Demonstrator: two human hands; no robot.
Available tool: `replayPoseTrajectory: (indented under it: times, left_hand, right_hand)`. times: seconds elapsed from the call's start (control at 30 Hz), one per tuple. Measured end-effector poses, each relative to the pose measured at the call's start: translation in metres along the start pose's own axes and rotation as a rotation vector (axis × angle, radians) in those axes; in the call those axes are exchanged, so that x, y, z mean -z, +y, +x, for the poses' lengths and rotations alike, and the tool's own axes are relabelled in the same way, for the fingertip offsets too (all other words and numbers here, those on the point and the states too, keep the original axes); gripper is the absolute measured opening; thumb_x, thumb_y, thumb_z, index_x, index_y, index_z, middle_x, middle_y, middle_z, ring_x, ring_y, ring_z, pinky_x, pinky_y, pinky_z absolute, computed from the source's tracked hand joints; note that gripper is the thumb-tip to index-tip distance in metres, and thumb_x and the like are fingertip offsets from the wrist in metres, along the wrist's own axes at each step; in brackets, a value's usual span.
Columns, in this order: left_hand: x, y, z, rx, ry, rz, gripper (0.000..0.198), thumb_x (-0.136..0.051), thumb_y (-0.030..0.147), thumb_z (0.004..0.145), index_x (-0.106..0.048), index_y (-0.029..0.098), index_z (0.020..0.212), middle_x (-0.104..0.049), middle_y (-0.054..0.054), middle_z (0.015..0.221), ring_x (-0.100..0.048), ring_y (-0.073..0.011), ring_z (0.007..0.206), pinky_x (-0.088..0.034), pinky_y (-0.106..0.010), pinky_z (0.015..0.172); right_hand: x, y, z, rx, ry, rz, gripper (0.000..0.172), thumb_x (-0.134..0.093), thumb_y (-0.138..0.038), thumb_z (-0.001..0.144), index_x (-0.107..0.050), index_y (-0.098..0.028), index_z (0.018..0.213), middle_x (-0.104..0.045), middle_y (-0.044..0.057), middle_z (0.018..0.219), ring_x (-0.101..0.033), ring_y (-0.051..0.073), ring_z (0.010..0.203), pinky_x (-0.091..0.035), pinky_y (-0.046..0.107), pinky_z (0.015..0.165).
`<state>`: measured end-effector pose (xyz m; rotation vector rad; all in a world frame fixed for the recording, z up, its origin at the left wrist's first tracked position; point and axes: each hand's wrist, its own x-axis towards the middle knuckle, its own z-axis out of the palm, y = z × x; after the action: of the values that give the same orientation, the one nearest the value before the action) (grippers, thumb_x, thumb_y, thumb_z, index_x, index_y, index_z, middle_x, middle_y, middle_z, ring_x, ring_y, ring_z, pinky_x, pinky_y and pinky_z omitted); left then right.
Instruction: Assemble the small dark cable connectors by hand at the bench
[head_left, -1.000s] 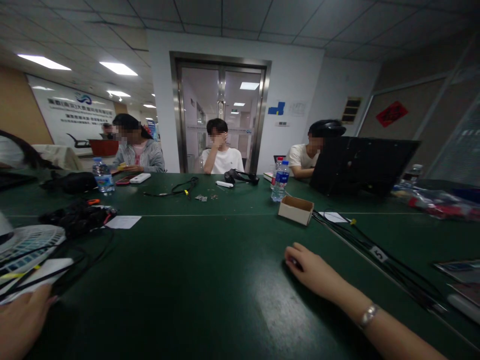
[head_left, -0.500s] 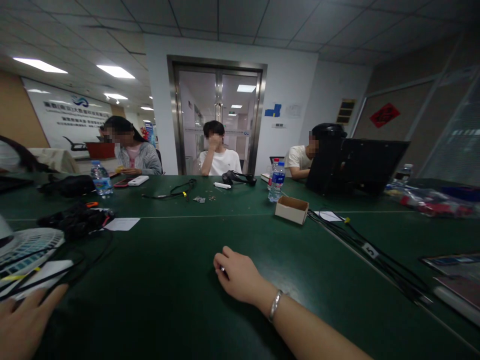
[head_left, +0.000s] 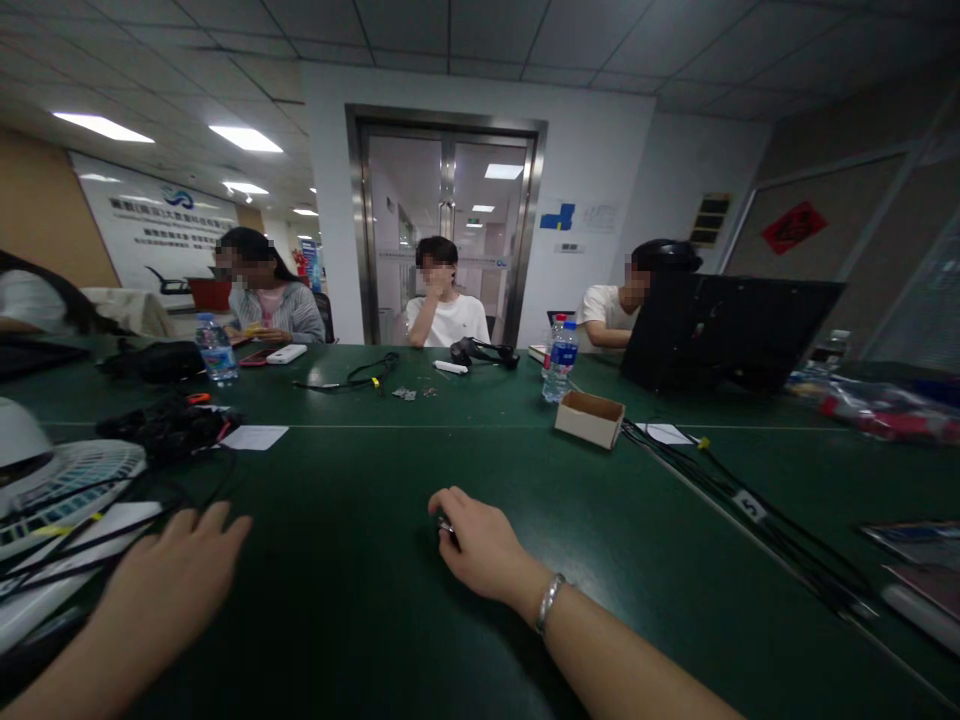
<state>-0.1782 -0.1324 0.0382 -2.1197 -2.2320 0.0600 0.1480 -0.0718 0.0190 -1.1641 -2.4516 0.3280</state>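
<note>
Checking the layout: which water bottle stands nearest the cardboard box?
The blue-capped bottle just behind the box; the red-capped one sits behind it, another bottle stands far left.

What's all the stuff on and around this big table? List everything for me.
table: one, dark green, fills the view
people: three, seated along far side
water bottles: at least three, clear, two centre, one far left
cardboard box: one, brown, right of centre
laptop: one, black, far right
cable bundle: one, black, right side
paper slip: one, white, left
fan: one, white, left edge
small shiny piece: one, metallic, centre foreground
left hand: one, open, flat, left foreground
right hand: one, curled on the shiny piece, silver bracelet on wrist
</note>
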Motion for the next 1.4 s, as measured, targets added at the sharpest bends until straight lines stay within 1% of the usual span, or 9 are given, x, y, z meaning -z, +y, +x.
replayPoseTrajectory:
  times: [0.13,0.2,0.27,0.37,0.57,0.73,0.9,1.17,1.4]
  left_hand:
    - [0.019,0.096,0.036,-0.183,-0.038,-0.081,0.041,-0.041,0.019,0.082,-0.054,0.016,0.120,-0.052,-0.018,0.123,-0.050,-0.0336,0.107,-0.044,-0.046,0.083]
    - [0.021,0.134,0.049,-0.416,0.014,-0.268,0.046,-0.049,0.021,0.079,-0.048,0.023,0.125,-0.050,-0.011,0.127,-0.049,-0.0292,0.111,-0.042,-0.044,0.091]
    - [0.017,0.162,0.059,-0.599,0.047,-0.523,0.050,-0.057,0.025,0.075,-0.046,0.025,0.124,-0.052,-0.008,0.124,-0.049,-0.0253,0.111,-0.040,-0.041,0.096]
    - [0.002,0.183,0.067,-0.675,0.078,-0.853,0.045,-0.061,0.026,0.074,-0.050,0.023,0.117,-0.055,-0.008,0.115,-0.052,-0.0233,0.106,-0.042,-0.038,0.094]
    - [-0.018,0.186,0.073,-0.595,0.027,-1.122,0.014,-0.053,0.026,0.081,-0.059,0.021,0.093,-0.058,-0.004,0.098,-0.057,-0.0176,0.089,-0.047,-0.031,0.079]
    - [-0.024,0.183,0.077,-0.536,0.022,-1.183,0.013,-0.054,0.027,0.080,-0.054,0.020,0.092,-0.059,-0.002,0.087,-0.057,-0.0158,0.079,-0.046,-0.028,0.073]
    - [-0.026,0.180,0.082,-0.480,0.118,-1.067,0.023,-0.047,0.030,0.085,-0.056,0.024,0.105,-0.057,-0.003,0.094,-0.054,-0.0177,0.086,-0.044,-0.032,0.079]
    - [-0.022,0.178,0.084,-0.416,0.099,-1.115,0.024,-0.054,0.033,0.080,-0.062,0.027,0.102,-0.062,-0.004,0.102,-0.054,-0.0224,0.098,-0.043,-0.037,0.085]
    - [-0.036,0.176,0.097,-0.408,-0.036,-1.500,0.029,-0.065,0.035,0.072,-0.059,0.018,0.095,-0.066,-0.006,0.095,-0.061,-0.0186,0.090,-0.047,-0.033,0.086]
  right_hand:
    - [-0.003,0.006,0.001,-0.048,0.047,0.134,0.033,-0.049,-0.017,0.079,-0.045,-0.025,0.111,-0.056,0.001,0.094,-0.053,0.014,0.075,-0.037,0.026,0.066]
    - [-0.006,0.014,0.004,-0.088,0.105,0.276,0.029,-0.049,-0.017,0.078,-0.046,-0.025,0.106,-0.054,-0.002,0.084,-0.052,0.012,0.071,-0.036,0.025,0.064]
    - [-0.011,0.025,0.008,-0.125,0.205,0.470,0.022,-0.049,-0.016,0.077,-0.046,-0.023,0.097,-0.049,-0.004,0.075,-0.049,0.012,0.068,-0.037,0.024,0.062]
    - [-0.017,0.038,0.015,-0.131,0.328,0.740,0.016,-0.049,-0.015,0.073,-0.041,-0.022,0.085,-0.044,-0.006,0.069,-0.048,0.012,0.067,-0.038,0.024,0.062]
    - [-0.019,0.042,0.019,-0.155,0.263,0.879,0.016,-0.053,-0.016,0.072,-0.044,-0.022,0.085,-0.046,-0.007,0.065,-0.046,0.010,0.060,-0.035,0.022,0.056]
    - [-0.010,0.041,0.019,-0.234,0.214,0.988,0.029,-0.054,-0.039,0.080,-0.047,-0.022,0.102,-0.046,-0.009,0.052,-0.043,0.010,0.047,-0.031,0.021,0.047]
    - [0.000,0.044,0.020,-0.337,0.221,1.222,0.041,-0.041,-0.058,0.083,-0.051,-0.019,0.074,-0.045,-0.005,0.046,-0.035,0.008,0.040,-0.021,0.020,0.039]
    - [-0.006,0.055,0.022,-0.353,0.287,1.557,0.020,-0.057,-0.014,0.054,-0.043,-0.020,0.068,-0.047,-0.006,0.056,-0.044,0.008,0.049,-0.027,0.021,0.044]
    - [-0.010,0.053,0.025,-0.423,0.256,1.546,0.034,-0.067,-0.031,0.065,-0.039,-0.023,0.082,-0.051,-0.008,0.059,-0.054,0.012,0.055,-0.042,0.026,0.057]
